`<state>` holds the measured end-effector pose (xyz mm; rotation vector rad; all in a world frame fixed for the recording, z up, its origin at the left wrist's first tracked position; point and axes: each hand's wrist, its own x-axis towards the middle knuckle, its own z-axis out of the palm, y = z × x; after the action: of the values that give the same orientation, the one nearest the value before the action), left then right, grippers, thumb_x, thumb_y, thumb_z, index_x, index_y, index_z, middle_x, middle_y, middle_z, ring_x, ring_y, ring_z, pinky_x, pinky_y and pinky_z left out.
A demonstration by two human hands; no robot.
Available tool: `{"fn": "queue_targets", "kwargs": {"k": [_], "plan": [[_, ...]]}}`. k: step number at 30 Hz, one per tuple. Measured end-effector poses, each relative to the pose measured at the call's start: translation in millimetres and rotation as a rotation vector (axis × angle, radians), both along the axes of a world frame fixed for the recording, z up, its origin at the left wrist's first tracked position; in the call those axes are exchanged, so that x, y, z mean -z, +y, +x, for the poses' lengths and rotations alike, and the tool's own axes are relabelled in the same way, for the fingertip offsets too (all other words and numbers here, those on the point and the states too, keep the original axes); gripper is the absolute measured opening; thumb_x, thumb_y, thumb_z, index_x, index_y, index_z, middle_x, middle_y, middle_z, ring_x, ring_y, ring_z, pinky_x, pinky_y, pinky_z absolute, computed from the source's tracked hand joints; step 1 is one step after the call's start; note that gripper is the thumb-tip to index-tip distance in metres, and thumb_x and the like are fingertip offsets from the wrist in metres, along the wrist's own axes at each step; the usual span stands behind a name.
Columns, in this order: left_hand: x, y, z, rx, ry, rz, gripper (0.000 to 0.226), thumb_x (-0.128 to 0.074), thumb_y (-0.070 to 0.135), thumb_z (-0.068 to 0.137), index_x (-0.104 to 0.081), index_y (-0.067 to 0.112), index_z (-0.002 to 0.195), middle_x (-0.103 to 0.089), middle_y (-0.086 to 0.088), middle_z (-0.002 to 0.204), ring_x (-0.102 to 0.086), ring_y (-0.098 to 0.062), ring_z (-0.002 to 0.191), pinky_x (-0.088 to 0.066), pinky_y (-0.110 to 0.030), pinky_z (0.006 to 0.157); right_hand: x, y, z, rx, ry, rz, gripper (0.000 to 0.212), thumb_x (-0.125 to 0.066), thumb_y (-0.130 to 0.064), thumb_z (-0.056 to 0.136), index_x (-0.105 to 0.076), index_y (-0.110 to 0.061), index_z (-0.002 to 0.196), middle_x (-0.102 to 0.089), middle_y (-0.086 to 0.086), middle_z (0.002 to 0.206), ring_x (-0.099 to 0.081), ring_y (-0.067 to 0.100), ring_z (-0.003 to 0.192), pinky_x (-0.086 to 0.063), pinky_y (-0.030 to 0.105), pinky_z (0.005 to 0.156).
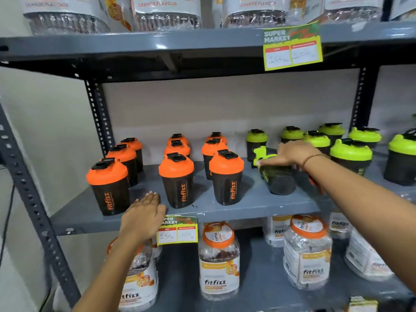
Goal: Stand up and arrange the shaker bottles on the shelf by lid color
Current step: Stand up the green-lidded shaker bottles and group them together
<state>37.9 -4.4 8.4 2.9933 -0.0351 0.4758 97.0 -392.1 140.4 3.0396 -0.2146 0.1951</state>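
Right hand (292,154) grips the toppled green bottle (273,174), fingers wrapped round it. Left hand (144,215) flat, released, at shelf (258,206) edge. Tip it upright, beside the green lids.

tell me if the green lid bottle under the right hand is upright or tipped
Tipped: the green-lid bottle lies on its side on the shelf, lid pointing left, right hand on top.

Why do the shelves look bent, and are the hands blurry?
Head view: the wide-angle lens bows the top shelf edge; the left hand looks slightly smeared, the right hand on the tipped green-lidded bottle is sharper; glare streaks that shelf edge.
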Motion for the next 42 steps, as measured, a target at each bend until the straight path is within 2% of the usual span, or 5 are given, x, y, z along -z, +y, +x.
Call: {"fn": "queue_targets", "kwargs": {"k": [8,19,27,37,42], "plan": [[-2.2,1.0,-1.3,0.007,0.021,0.0,0.056,-0.021,0.035,0.099,-0.026,0.01,0.149,-0.025,-0.009,0.158,-0.021,-0.018,0.147,-0.016,-0.036,0.12,32.5,-3.9,-4.1,0.067,0.041,0.363,0.131,-0.058,-0.091,0.049,-0.03,-0.012,0.149,-0.044,0.014,0.15,-0.055,0.035,0.122,-0.051,0.041,0.088],[-3.0,0.5,-3.0,0.015,-0.003,0.003,0.056,-0.022,0.035,0.099,-0.029,0.01,0.148,-0.027,-0.009,0.158,-0.023,-0.018,0.146,-0.018,-0.036,0.119,52.6,-29.9,-16.7,-0.225,-0.069,1.256,0.037,-0.075,-0.042,0.079,-0.053,-0.031,0.106,-0.072,-0.015,0.076,-0.065,-0.002,0.068,-0.051,0.028,0.069],[-2.4,-0.2,-3.4,0.016,-0.016,0.011,0.055,-0.023,0.035,0.099,-0.03,0.011,0.148,-0.027,-0.009,0.158,-0.024,-0.018,0.146,-0.019,-0.036,0.119,68.0,-46.0,-24.5,-0.47,0.077,1.418,0.064,-0.071,0.009,0.079,-0.051,-0.014,0.135,-0.07,0.004,0.124,-0.068,0.013,0.11,-0.057,0.021,0.077],[1.5,2.3,0.0,0.011,-0.035,0.036,0.055,-0.022,0.035,0.1,-0.029,0.011,0.149,-0.028,-0.008,0.157,-0.025,-0.017,0.145,-0.021,-0.035,0.119,62.9,-64.0,-17.5,-0.589,0.196,1.472,0.074,-0.063,0.014,0.078,-0.046,-0.022,0.141,-0.064,0.002,0.133,-0.064,0.016,0.109,-0.049,0.029,0.088],[2.4,2.8,0.7,0.0,-0.044,0.042,0.069,-0.008,0.042,0.091,-0.03,0.011,0.148,-0.03,-0.007,0.157,-0.027,-0.016,0.145,-0.022,-0.034,0.118,27.2,-73.9,-1.4,-0.562,-0.189,1.851,0.056,-0.034,0.0,0.083,-0.051,-0.014,0.135,-0.059,0.01,0.132,-0.057,0.024,0.115,-0.044,0.037,0.096]]}}
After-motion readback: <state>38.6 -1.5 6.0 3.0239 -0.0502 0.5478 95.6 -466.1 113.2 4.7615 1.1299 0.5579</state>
